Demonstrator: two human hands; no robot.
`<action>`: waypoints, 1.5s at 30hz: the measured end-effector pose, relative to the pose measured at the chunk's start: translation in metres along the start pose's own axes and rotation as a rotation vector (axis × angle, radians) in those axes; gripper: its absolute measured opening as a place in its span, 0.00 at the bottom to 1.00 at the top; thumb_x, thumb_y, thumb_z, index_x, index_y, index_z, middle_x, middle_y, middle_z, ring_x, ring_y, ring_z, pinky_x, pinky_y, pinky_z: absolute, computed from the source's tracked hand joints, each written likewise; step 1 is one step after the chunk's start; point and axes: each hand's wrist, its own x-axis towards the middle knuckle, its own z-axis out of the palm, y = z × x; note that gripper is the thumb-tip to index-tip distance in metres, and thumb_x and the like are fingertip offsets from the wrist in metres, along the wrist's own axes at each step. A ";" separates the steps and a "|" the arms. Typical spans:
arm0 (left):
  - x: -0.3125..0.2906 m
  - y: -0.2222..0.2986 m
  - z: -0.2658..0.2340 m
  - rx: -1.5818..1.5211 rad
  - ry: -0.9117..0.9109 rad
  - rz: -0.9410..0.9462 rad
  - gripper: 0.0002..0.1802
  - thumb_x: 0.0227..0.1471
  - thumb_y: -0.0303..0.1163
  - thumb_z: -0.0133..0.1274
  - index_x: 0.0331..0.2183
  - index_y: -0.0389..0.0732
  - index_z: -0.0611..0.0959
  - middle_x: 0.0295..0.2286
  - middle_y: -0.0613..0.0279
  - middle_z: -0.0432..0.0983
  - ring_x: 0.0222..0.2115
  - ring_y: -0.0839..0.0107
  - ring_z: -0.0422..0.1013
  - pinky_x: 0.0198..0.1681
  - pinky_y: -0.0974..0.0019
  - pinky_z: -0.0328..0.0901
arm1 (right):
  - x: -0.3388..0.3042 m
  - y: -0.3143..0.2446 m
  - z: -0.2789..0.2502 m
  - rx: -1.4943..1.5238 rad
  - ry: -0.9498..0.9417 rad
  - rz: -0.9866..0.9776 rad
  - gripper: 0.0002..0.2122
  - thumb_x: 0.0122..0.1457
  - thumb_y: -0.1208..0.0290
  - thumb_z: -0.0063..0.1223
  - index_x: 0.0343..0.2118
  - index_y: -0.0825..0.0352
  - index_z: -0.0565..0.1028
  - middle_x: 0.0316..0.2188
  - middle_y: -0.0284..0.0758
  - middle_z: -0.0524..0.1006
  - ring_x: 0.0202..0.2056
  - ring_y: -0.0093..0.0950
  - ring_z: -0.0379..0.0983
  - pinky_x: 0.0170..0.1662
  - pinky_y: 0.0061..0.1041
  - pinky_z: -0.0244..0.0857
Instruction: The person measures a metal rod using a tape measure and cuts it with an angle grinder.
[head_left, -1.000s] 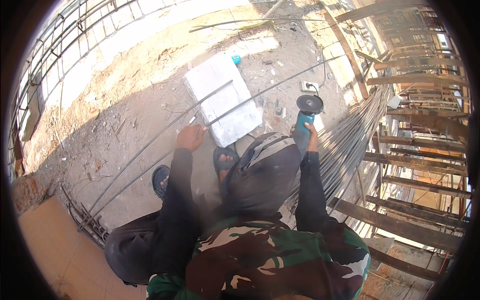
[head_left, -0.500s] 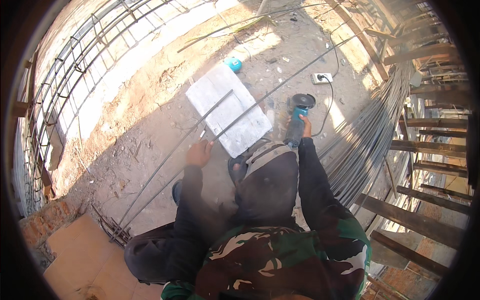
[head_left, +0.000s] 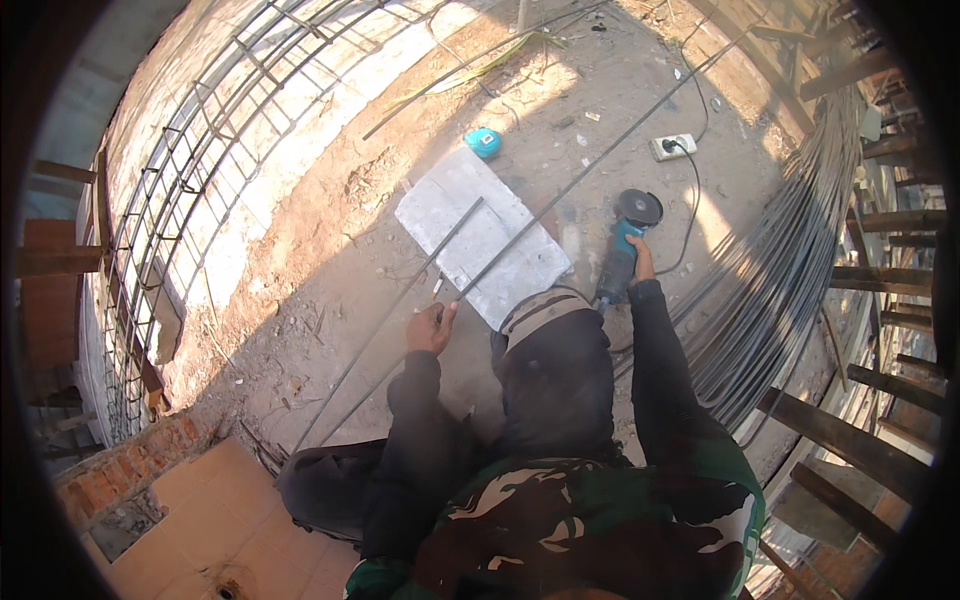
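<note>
Packages: none in view.
Labels, signs: none to be made out — only dirt ground, metal and timber.
Screens: none.

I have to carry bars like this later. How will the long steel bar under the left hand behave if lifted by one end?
The steel bar is thin and very long, so it would probably sag and whip. Being round, it may roll off the pale slab. The left hand grips it near one end, so the far end would likely drag on the ground.

Left hand [head_left: 431, 328] gripping, right hand [head_left: 640, 262] clenched, arms outstretched
</note>
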 end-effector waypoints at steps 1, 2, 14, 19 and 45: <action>-0.002 0.002 -0.002 0.025 0.021 -0.007 0.32 0.55 0.59 0.47 0.19 0.38 0.77 0.16 0.46 0.71 0.22 0.46 0.71 0.26 0.50 0.62 | 0.001 0.002 -0.001 -0.094 0.036 -0.012 0.21 0.50 0.57 0.57 0.41 0.69 0.74 0.30 0.39 0.76 0.28 0.31 0.76 0.32 0.28 0.71; -0.003 0.005 0.001 0.044 0.036 -0.012 0.33 0.54 0.60 0.47 0.19 0.37 0.78 0.17 0.46 0.71 0.22 0.46 0.71 0.26 0.51 0.63 | 0.004 0.007 -0.008 -0.191 0.081 -0.027 0.23 0.49 0.55 0.58 0.41 0.70 0.74 0.30 0.39 0.76 0.28 0.31 0.76 0.32 0.28 0.71; -0.003 0.087 -0.081 0.079 0.471 0.143 0.31 0.52 0.61 0.50 0.16 0.42 0.79 0.10 0.53 0.67 0.14 0.54 0.68 0.19 0.55 0.59 | -0.001 0.018 -0.012 -0.997 0.672 -0.296 0.37 0.36 0.45 0.58 0.40 0.79 0.77 0.38 0.52 0.78 0.41 0.43 0.76 0.45 0.36 0.66; -0.022 0.142 -0.148 -0.080 0.652 0.278 0.29 0.51 0.55 0.56 0.13 0.42 0.74 0.08 0.55 0.62 0.10 0.57 0.63 0.16 0.57 0.56 | -0.010 0.023 0.007 -1.102 0.541 -0.170 0.41 0.38 0.39 0.55 0.41 0.81 0.76 0.41 0.55 0.77 0.46 0.46 0.74 0.49 0.37 0.65; 0.019 0.127 -0.106 0.448 -0.193 -0.144 0.33 0.57 0.58 0.42 0.40 0.38 0.84 0.39 0.44 0.78 0.43 0.49 0.74 0.47 0.52 0.67 | -0.020 0.044 -0.007 -1.236 0.714 -0.252 0.44 0.45 0.33 0.53 0.48 0.78 0.69 0.46 0.57 0.71 0.50 0.50 0.70 0.52 0.41 0.64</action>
